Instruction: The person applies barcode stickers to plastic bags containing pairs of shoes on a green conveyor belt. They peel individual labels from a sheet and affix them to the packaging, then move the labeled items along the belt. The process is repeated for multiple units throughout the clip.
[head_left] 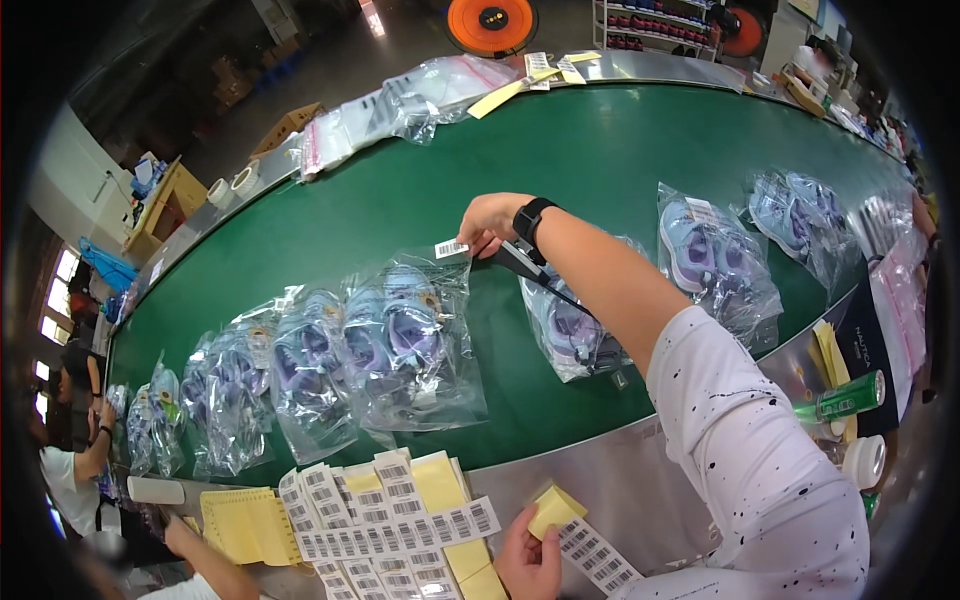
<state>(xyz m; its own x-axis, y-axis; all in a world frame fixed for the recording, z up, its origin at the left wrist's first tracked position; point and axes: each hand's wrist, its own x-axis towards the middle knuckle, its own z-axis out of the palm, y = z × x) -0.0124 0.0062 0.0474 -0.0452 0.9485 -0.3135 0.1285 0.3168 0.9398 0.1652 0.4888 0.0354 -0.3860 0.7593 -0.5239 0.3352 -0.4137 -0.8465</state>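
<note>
My right hand, a black band on its wrist, reaches over the green belt. Its fingers are closed at the edge of a white barcode label, by the upper corner of a clear bag of light blue shoes. Below that wrist runs a dark narrow object; I cannot tell what it is or whether I hold it. Low in the view, my left hand grips a strip of barcode labels with folded yellow backing. My right arm partly covers another bagged pair of shoes.
More bagged shoes line the belt leftward, others rightward. Label sheets lie on the near metal edge; a green can is at right. Plastic bags lie along the far edge. People work at far left.
</note>
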